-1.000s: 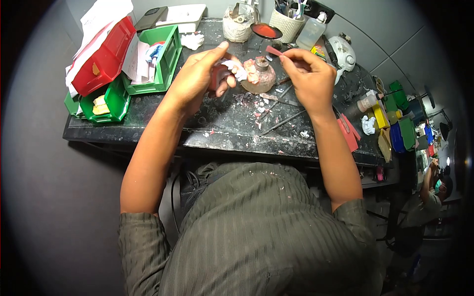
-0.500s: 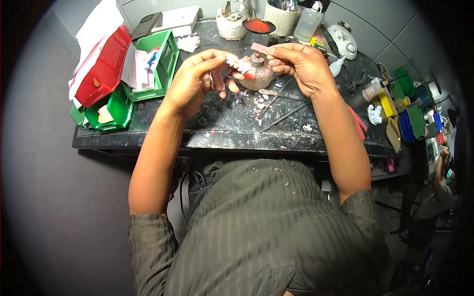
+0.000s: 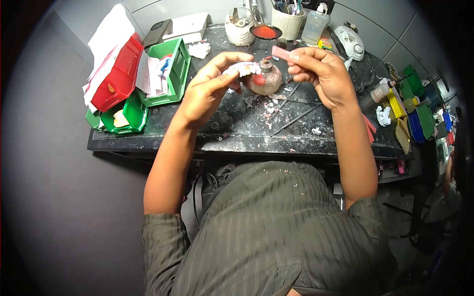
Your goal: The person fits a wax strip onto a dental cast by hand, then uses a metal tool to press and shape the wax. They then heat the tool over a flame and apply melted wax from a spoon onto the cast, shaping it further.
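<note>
Between its thumb and fingers, my left hand (image 3: 207, 89) holds a dental model (image 3: 243, 69) with white teeth, seen edge-on. My right hand (image 3: 323, 74) pinches a pink wax strip (image 3: 281, 53), whose free end points left above the burner's wick. The round glass burner (image 3: 268, 81) stands on the table between both hands; I cannot make out a flame. Behind it is a dark round dish (image 3: 265, 32) with red material in it. Thin metal tools (image 3: 295, 118) and pale scraps lie in front of the burner.
Green bins (image 3: 180, 74) and a red bin (image 3: 116, 74) stand at the left. At the back are a glass jar (image 3: 239, 34), a brush holder (image 3: 287, 24) and a clear bottle (image 3: 314, 27). More bins (image 3: 424, 121) line the right; a person is partly visible beyond.
The camera view has shifted, moving the scene right and slightly down. My left hand has turned the dental model to a flatter angle. The wax strip remains in my right hand near the burner.
</note>
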`<state>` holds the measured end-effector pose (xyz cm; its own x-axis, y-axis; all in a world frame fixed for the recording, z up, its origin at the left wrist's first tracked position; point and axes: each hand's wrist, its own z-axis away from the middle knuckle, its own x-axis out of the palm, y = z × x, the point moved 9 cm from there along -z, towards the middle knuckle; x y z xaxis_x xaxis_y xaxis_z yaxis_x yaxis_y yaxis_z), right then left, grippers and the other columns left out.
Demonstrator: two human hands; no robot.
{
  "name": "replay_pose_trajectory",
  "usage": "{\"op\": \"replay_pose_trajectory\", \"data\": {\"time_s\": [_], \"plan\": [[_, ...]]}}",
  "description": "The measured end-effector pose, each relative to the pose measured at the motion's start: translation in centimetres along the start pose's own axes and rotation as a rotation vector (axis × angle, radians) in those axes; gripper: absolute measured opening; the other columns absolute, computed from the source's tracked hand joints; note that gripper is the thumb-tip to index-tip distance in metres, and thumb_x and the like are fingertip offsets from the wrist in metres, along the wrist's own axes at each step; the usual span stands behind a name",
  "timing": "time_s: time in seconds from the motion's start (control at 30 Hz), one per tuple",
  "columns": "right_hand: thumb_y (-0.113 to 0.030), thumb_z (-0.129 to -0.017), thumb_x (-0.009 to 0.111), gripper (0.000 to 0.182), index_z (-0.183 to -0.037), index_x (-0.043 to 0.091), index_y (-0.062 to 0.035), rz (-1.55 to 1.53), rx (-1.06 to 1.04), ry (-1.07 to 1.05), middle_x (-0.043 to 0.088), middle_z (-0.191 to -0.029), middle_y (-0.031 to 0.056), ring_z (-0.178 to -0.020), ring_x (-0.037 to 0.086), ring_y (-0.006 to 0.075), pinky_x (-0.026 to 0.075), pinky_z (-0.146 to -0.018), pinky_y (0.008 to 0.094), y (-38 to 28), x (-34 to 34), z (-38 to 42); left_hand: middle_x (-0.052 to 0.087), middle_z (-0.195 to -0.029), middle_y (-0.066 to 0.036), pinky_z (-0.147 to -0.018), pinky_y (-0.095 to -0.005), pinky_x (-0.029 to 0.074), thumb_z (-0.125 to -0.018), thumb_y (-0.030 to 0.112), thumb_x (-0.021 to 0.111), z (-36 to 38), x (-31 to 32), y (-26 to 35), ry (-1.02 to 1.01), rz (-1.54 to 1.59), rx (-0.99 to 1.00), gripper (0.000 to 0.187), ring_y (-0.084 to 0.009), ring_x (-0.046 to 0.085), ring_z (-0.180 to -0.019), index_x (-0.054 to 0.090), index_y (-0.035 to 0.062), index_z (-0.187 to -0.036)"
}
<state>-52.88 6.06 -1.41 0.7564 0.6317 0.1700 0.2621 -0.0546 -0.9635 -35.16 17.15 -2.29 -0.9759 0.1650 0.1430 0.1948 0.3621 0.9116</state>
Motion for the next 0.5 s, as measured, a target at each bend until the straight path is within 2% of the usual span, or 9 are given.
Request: {"op": "replay_pose_trajectory", "data": {"time_s": [0.07, 0.1, 0.2, 0.37, 0.5], "plan": [[-0.01, -0.094, 0.069, 0.018, -0.103, 0.071, 0.0055, -0.007, -0.015, -0.023, 0.074, -0.087, 0.0115, -0.074, 0.072, 0.0141, 0.06, -0.064, 0.0233, -0.5, 1.3, 0.9, 0.064, -0.114, -0.013, -0.083, -0.031, 0.044, -0.102, 0.026, 0.048, -0.1, 0.0, -0.7, -0.032, -0.01, 0.012, 0.045, -0.0174, 0.057, -0.095, 0.053, -0.0082, -0.131], [-0.01, -0.094, 0.07, 0.018, -0.103, 0.071, 0.0057, 0.021, -0.011, -0.069, 0.074, -0.086, 0.0115, -0.073, 0.072, 0.0139, 0.06, -0.063, 0.0233, -0.4, 2.2, 1.1, 0.064, -0.111, -0.012, -0.081, -0.0291, 0.04, -0.1, 0.033, 0.045, 0.0, 0.1, -0.9, -0.03, -0.061, -0.001, 0.051, -0.0151, 0.052, -0.09, 0.054, -0.0089, -0.129], [-0.011, -0.092, 0.073, 0.019, -0.101, 0.072, 0.0059, 0.034, -0.001, -0.134, 0.074, -0.085, 0.0115, -0.072, 0.071, 0.0129, 0.059, -0.06, 0.0233, -0.2, 4.0, 1.3, 0.063, -0.112, -0.011, -0.081, -0.0289, 0.04, -0.097, 0.036, 0.046, 0.0, 0.6, -0.9, -0.091, -0.181, -0.017, 0.055, -0.0151, 0.052, -0.091, 0.056, -0.0084, -0.127], [-0.009, -0.09, 0.075, 0.019, -0.101, 0.073, 0.0059, 0.092, 0.02, -0.159, 0.073, -0.083, 0.01, -0.07, 0.07, 0.0119, 0.059, -0.059, 0.022, 0.2, 5.3, 1.6, 0.063, -0.109, -0.011, -0.082, -0.0283, 0.04, -0.095, 0.036, 0.049, 0.1, 1.2, -0.1, -0.008, -0.241, 0.003, 0.052, -0.0152, 0.052, -0.092, 0.06, -0.0076, -0.121], [-0.009, -0.089, 0.076, 0.019, -0.102, 0.072, 0.0056, 0.109, 0.009, -0.162, 0.072, -0.083, 0.0089, -0.071, 0.07, 0.0115, 0.059, -0.059, 0.0225, 0.4, 5.5, 1.6, 0.064, -0.108, -0.008, -0.083, -0.0276, 0.041, -0.094, 0.03, 0.055, 0.2, 1.1, -0.4, 0.006, -0.197, -0.027, 0.043, -0.0133, 0.052, -0.093, 0.063, -0.005, -0.118]]}}
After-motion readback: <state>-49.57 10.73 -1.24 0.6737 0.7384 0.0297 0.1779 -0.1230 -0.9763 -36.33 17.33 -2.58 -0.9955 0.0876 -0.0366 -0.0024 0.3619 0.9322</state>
